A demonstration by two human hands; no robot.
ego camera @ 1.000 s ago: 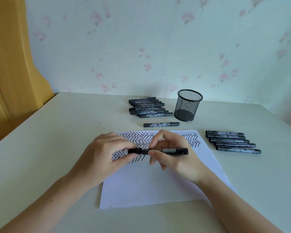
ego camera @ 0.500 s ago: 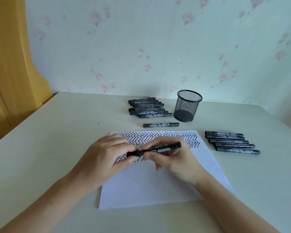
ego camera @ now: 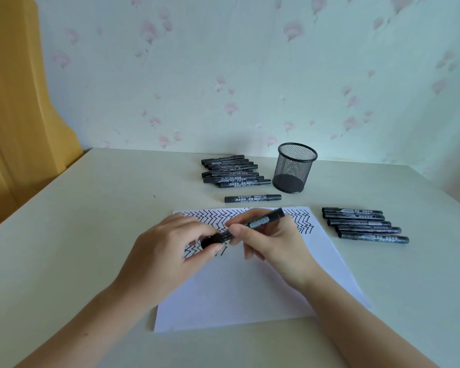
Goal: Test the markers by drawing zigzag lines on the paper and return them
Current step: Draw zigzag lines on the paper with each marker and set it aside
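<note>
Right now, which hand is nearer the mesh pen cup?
Right. The right hand lies below the cup, just left of it; the left hand lies farther left, both holding one marker.

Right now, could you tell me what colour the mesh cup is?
Black, clearest in the head view: cup.

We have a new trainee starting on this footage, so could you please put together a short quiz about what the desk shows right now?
1. True or false: the mesh pen holder contains markers.
2. How many markers lie in the row right of the paper? A) three B) five C) eight
3. Which hand pinches the cap end of the held marker?

Key
1. False; it looks empty.
2. B; see the right row.
3. The left hand; the right hand holds the barrel.
</note>
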